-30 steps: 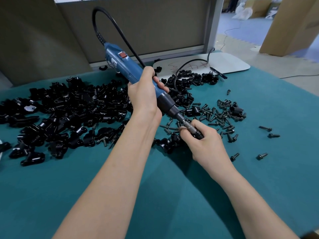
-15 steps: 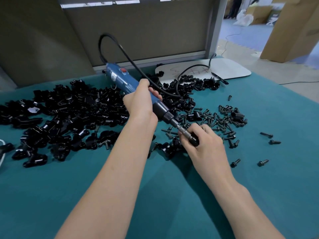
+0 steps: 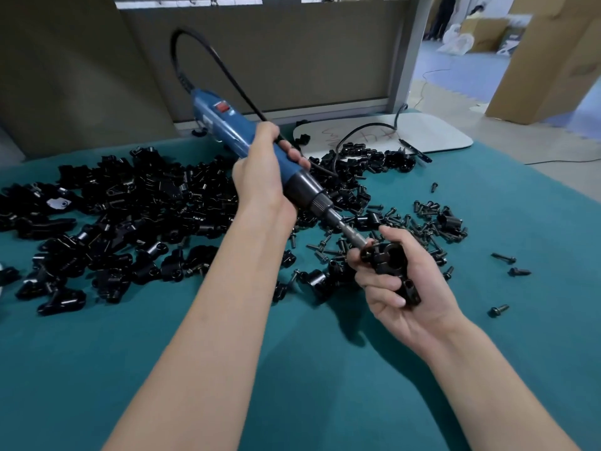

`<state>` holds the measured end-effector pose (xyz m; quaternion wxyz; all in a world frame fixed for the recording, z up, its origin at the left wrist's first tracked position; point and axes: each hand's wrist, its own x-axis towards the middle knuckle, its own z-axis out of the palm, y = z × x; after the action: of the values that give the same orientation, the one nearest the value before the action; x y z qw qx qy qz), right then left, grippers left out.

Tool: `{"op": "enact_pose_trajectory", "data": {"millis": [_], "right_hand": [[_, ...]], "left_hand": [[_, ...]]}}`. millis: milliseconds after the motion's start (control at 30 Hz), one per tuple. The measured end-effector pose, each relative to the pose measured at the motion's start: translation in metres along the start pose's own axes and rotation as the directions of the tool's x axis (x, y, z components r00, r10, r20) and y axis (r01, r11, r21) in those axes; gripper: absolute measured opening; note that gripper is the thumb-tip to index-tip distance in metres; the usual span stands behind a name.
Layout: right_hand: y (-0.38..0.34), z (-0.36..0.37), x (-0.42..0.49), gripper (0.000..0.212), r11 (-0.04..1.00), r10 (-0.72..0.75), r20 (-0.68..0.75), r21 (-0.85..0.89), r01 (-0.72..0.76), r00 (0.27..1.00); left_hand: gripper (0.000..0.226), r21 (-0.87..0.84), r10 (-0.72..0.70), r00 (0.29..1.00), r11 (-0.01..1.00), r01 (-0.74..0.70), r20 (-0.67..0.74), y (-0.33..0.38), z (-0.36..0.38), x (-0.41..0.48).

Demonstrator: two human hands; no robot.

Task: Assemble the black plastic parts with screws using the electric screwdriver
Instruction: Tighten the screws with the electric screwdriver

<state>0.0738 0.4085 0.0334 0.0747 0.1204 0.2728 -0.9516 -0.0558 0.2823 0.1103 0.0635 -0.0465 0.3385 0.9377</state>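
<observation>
Left hand (image 3: 261, 180) grips the blue electric screwdriver (image 3: 229, 130); palm-up right hand (image 3: 414, 301) clasps a black plastic part (image 3: 392, 260) (bit (image 3: 353, 234) apparently touching).

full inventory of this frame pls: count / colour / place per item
electric screwdriver: 1, blue with black nose, held over the table, bit tip at the held part
black plastic part: 1, black, in the right hand
parts pile: many, black, left and centre of the table
screws: many, dark, loose heap right of centre; three strays farther right
cable: 1, black, loops up from the screwdriver's rear
table cover: 1, teal, under everything
white board: 1, white, far edge of the table
partition: 1, grey-brown, behind the table
cardboard boxes: at least 2, brown, far right
left hand: grips the screwdriver
right hand: holds the part
</observation>
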Motion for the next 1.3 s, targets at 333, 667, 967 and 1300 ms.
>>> {"op": "enact_pose_trajectory", "data": {"millis": [333, 667, 967, 1300], "right_hand": [[-0.004, -0.001, 0.0, 0.025, 0.987, 0.043, -0.019, 0.154, -0.04, 0.999], [-0.001, -0.001, -0.001, 0.023, 0.995, 0.018, 0.055, 0.093, -0.023, 0.998], [0.001, 0.001, -0.003, 0.026, 0.999, 0.046, 0.115, 0.006, -0.047, 0.992], [0.007, 0.003, 0.001, 0.034, 0.967, -0.027, -0.02, -0.254, 0.021, 0.999]], "left_hand": [[0.016, -0.007, -0.039, 0.999, 0.999, 0.039, -0.015, -0.009, 0.0, 0.0], [0.014, -0.147, -0.152, 0.988, 0.977, 0.154, 0.023, -0.009, 0.001, -0.001], [0.014, -0.204, -0.188, 0.978, 0.958, 0.204, 0.093, -0.006, 0.001, -0.002], [0.015, -0.123, -0.113, 0.991, 0.985, 0.122, 0.076, -0.007, 0.002, -0.002]]}}
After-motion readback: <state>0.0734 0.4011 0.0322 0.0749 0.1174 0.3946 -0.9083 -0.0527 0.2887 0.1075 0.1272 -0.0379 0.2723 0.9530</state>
